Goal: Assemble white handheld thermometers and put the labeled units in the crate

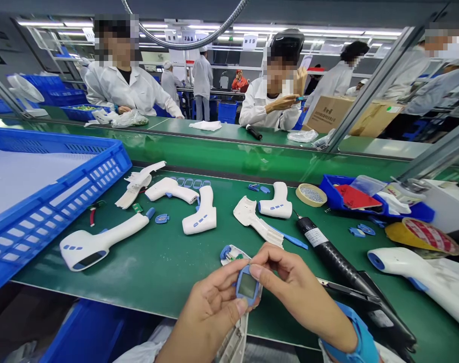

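Near the bench's front edge, my left hand (216, 300) grips an opened white infrared thermometer housing (235, 340), whose handle points down toward me. A blue-framed display (247, 285) faces me at its head, with my left thumb on the lower rim. My right hand (285, 277) pinches the same frame at its upper right with thumb and fingertips. Green circuit board shows just behind the fingers; the rest of the inside is hidden. Beyond my hands lies an open white half shell (254, 219) with a blue strip.
Several white thermometers, such as one at left (104, 237), lie about. A black electric screwdriver (338, 262) slants along my right. A tape roll (311, 194) and blue parts tray (376, 199) stand behind it. A big blue crate (112, 161) fills the left. People sit opposite.
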Available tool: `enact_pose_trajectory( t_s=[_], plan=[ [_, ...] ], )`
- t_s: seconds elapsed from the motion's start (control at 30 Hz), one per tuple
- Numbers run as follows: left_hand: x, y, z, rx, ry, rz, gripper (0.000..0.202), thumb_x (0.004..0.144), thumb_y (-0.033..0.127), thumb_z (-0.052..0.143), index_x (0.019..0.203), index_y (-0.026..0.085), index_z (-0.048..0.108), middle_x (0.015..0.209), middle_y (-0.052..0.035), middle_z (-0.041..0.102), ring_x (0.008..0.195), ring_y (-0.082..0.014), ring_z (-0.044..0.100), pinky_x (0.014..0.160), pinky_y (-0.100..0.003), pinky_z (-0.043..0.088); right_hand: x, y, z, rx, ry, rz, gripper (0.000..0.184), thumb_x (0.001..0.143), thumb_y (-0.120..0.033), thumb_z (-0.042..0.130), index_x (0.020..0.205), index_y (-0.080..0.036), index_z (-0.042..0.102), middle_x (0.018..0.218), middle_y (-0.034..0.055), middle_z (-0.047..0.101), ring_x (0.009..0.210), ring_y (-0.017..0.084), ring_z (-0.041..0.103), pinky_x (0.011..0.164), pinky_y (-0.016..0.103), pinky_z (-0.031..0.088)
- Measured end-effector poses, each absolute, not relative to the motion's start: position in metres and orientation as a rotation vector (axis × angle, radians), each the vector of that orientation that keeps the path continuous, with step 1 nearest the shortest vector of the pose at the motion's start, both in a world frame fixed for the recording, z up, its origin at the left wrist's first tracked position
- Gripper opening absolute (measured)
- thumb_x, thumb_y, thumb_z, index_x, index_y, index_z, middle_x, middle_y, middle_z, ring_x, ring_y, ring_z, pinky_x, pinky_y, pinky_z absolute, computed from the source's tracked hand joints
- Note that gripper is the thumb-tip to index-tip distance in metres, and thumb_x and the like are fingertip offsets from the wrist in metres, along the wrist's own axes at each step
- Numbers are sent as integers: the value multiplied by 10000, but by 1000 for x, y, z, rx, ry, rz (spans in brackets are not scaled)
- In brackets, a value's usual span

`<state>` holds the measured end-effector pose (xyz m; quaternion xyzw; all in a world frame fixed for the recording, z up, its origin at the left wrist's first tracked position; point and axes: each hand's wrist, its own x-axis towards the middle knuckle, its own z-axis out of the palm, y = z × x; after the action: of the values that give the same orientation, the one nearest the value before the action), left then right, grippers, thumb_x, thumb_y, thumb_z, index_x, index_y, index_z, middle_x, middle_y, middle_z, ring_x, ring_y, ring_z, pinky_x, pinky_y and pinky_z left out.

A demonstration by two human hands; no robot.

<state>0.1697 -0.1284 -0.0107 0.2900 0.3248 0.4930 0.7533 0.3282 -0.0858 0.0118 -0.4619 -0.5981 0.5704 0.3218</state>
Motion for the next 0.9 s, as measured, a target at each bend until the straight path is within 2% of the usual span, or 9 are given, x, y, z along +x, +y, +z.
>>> enact_pose_trajectory(
  t_s=[0.2, 0.5, 0.63, 0.8, 0.9],
  plan=[
    [164, -126, -8, 646, 733, 997, 411, 702, 178, 727, 1094, 262, 637, 1069, -59, 666, 879, -202, 657, 840, -339, 508, 330, -86, 7, -1172, -1557, 1618, 266, 842, -418, 530, 794, -159, 559, 651, -6, 565, 586, 136, 580, 600, 279, 466],
    [158, -126, -15, 711, 727, 967, 469, 750, 189, 685, 1197, 248, 554, 1073, -82, 651, 905, -218, 655, 819, -324, 515, 331, -84, 6, -1244, -1705, 1442, 284, 858, -417, 499, 782, -168, 613, 727, 11, 577, 707, 150, 529, 678, 283, 427],
    [159, -126, -14, 701, 705, 969, 463, 752, 178, 682, 1191, 259, 559, 1080, -70, 650, 947, -219, 642, 849, -329, 506, 332, -85, 7, -1239, -1705, 1457, 277, 858, -414, 501, 792, -174, 623, 746, 11, 582, 724, 152, 528, 696, 285, 424],
    [161, -127, -8, 664, 734, 975, 450, 711, 166, 718, 1137, 249, 597, 1056, -56, 664, 881, -198, 664, 821, -298, 516, 334, -84, 6, -1221, -1661, 1518, 274, 854, -422, 508, 809, -176, 620, 712, 1, 576, 685, 141, 520, 681, 279, 423],
    [162, -126, -6, 674, 788, 987, 393, 731, 252, 703, 1112, 223, 609, 975, -63, 688, 824, -204, 679, 771, -293, 532, 334, -83, 5, -1216, -1643, 1540, 272, 852, -424, 511, 821, -177, 620, 706, -2, 563, 677, 140, 518, 672, 279, 423]
  ],
)
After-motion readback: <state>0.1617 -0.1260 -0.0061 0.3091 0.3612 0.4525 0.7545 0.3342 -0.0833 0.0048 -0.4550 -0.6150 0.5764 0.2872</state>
